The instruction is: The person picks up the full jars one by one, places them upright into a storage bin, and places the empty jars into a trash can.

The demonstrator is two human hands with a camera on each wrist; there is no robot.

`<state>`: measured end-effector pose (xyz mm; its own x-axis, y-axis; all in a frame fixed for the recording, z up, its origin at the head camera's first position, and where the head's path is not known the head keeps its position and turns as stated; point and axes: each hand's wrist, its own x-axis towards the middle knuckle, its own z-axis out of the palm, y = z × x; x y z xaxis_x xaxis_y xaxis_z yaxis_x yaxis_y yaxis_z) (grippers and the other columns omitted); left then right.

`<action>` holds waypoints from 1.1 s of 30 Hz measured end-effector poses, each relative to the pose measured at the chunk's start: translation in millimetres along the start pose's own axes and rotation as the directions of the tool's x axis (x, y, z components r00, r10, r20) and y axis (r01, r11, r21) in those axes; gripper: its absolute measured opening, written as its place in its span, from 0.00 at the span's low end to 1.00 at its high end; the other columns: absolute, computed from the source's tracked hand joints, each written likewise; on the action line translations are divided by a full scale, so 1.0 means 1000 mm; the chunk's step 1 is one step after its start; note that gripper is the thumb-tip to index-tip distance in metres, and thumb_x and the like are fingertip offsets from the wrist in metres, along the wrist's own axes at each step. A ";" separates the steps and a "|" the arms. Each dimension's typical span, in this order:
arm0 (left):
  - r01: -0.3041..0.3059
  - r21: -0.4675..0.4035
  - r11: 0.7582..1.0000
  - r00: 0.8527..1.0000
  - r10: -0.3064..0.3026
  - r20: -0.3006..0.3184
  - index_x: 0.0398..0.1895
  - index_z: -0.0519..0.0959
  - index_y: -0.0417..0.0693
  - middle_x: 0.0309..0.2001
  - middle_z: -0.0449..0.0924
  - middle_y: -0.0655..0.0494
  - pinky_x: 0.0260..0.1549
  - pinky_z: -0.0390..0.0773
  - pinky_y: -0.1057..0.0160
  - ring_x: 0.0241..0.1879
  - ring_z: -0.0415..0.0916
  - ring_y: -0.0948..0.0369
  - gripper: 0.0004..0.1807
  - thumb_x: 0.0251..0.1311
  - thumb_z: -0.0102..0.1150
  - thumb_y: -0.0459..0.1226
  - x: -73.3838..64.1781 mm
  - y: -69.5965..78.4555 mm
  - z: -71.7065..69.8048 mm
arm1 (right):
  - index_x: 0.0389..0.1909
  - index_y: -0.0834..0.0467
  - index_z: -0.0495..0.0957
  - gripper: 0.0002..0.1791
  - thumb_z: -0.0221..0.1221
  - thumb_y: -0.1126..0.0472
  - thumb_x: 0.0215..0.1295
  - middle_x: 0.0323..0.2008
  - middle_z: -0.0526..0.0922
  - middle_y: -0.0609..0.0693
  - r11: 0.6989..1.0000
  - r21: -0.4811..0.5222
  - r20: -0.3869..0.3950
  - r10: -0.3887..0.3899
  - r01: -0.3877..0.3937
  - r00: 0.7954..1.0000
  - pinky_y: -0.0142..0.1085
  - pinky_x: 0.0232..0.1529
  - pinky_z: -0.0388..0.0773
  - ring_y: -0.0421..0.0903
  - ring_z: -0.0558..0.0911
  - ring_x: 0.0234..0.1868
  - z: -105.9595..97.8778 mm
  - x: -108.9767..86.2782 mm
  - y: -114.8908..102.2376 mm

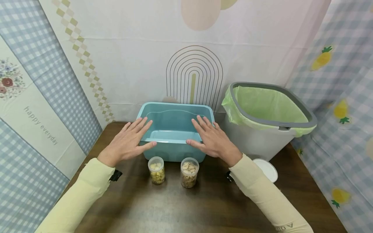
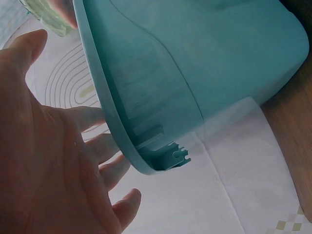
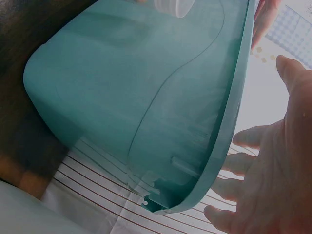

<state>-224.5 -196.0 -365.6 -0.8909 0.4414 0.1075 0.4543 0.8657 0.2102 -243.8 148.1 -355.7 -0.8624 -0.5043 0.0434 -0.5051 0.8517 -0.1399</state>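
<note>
Fingers spread, my left hand (image 1: 126, 142) hovers at the left end of a teal plastic tub (image 1: 172, 151). My right hand (image 1: 212, 137), also with spread fingers, is over the tub's right end. Neither hand holds anything. In both wrist views the palms face the tub's rim (image 2: 108, 117); whether any finger touches it I cannot tell. Two clear jars stand in front of the tub: the left jar (image 1: 157, 176) holds yellowish pieces, the right jar (image 1: 188, 178) holds pale nuts that look like cashews.
A light grey bin (image 1: 256, 142) with a dark grey rim and green liner bag (image 1: 268, 102) stands to the right. A white round lid (image 1: 266, 170) lies by its base on the brown wooden table (image 1: 163, 210). Patterned cloths hang behind and at both sides.
</note>
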 end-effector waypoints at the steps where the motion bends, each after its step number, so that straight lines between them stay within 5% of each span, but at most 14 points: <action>1: -0.002 -0.001 1.000 1.000 0.002 -0.002 0.87 0.49 0.49 0.87 0.44 0.44 0.82 0.43 0.33 0.86 0.42 0.42 0.48 0.76 0.47 0.65 0.000 0.000 0.000 | 0.88 0.50 0.43 0.50 0.45 0.27 0.77 0.87 0.43 0.56 1.000 -0.002 0.000 0.000 0.000 1.000 0.67 0.83 0.50 0.60 0.47 0.87 0.000 0.000 0.000; 17: 0.012 0.003 1.000 1.000 -0.012 0.018 0.87 0.47 0.47 0.87 0.42 0.43 0.83 0.42 0.34 0.86 0.41 0.42 0.50 0.76 0.46 0.66 -0.002 -0.003 -0.004 | 0.88 0.50 0.43 0.50 0.45 0.26 0.77 0.87 0.44 0.55 1.000 -0.019 0.009 -0.009 0.009 1.000 0.64 0.84 0.48 0.59 0.47 0.88 -0.007 -0.006 -0.002; 22: 0.039 0.004 0.999 0.999 -0.039 0.027 0.86 0.45 0.39 0.87 0.40 0.40 0.83 0.42 0.36 0.87 0.39 0.42 0.52 0.76 0.45 0.66 -0.003 -0.011 -0.010 | 0.86 0.55 0.50 0.49 0.50 0.30 0.77 0.85 0.55 0.58 0.997 -0.023 -0.030 -0.070 0.069 0.997 0.61 0.82 0.58 0.59 0.56 0.85 -0.016 -0.010 -0.006; 28: 0.071 -0.026 0.997 0.997 -0.070 0.042 0.86 0.41 0.35 0.87 0.36 0.38 0.84 0.43 0.37 0.86 0.37 0.40 0.54 0.77 0.43 0.65 0.000 -0.021 -0.015 | 0.74 0.61 0.71 0.40 0.63 0.38 0.72 0.68 0.80 0.59 0.986 -0.018 -0.139 -0.169 0.168 0.976 0.54 0.64 0.82 0.57 0.82 0.66 -0.030 -0.023 -0.018; 33: 0.092 -0.044 0.995 0.994 -0.090 0.058 0.85 0.40 0.33 0.87 0.34 0.36 0.83 0.43 0.36 0.86 0.35 0.39 0.54 0.78 0.42 0.65 0.001 -0.031 -0.011 | 0.60 0.63 0.81 0.33 0.69 0.41 0.68 0.53 0.87 0.57 0.963 -0.002 -0.128 -0.267 0.269 0.955 0.46 0.51 0.88 0.50 0.87 0.48 -0.031 -0.034 -0.030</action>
<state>-238.9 -224.7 -361.5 -0.9265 0.3749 0.0312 0.3696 0.8917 0.2613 -200.7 144.2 -322.1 -0.6931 -0.6911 0.2050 -0.7186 0.6848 -0.1211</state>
